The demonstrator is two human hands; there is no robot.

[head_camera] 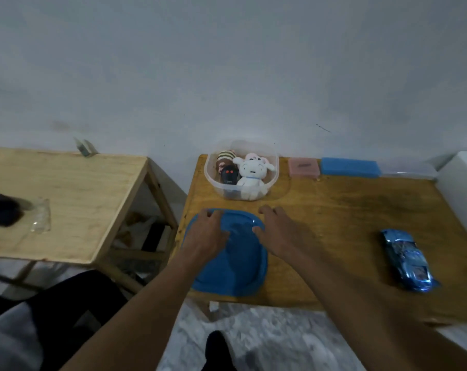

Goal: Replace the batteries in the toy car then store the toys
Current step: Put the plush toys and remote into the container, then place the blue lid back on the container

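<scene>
Left hand and right hand rest on the blue lid, fingers loosely bent (head view; whether they pinch its rim cannot be told). Beyond the hands a clear container holds plush toys; well right of the right hand lies the toy car.

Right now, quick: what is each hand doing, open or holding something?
Left hand: lies on the blue lid, fingers bent at its rim; grip cannot be told.
Right hand: open, thumb touching the lid's edge.
</scene>
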